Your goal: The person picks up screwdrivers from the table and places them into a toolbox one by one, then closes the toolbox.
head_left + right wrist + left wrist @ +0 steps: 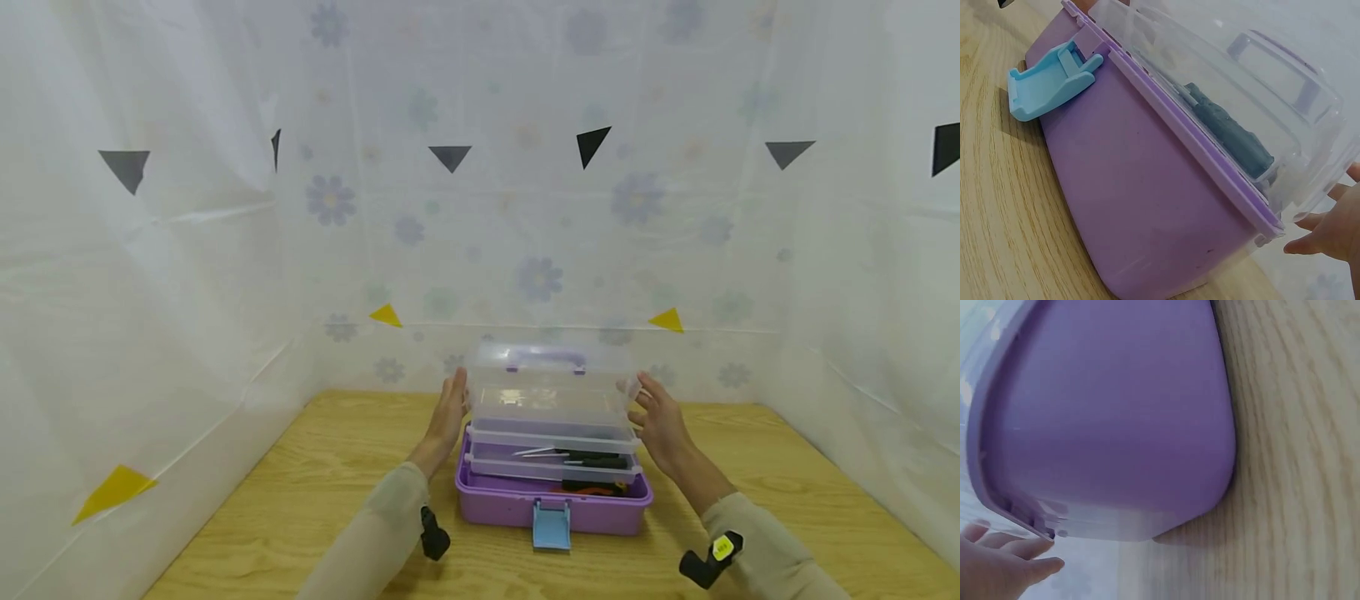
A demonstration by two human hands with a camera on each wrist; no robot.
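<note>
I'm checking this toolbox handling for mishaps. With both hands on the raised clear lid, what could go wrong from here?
The left hand and right hand only press flat against the clear lid's sides, so it might slip and drop onto the purple box. The tools in the tray lie loose and could shift if the box is jolted. The blue latch hangs open at the front and might snag.

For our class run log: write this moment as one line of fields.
left hand: open, flat on lid's left side | right hand: open, at lid's right side | clear lid: raised | purple toolbox: on table, blue latch undone
</note>
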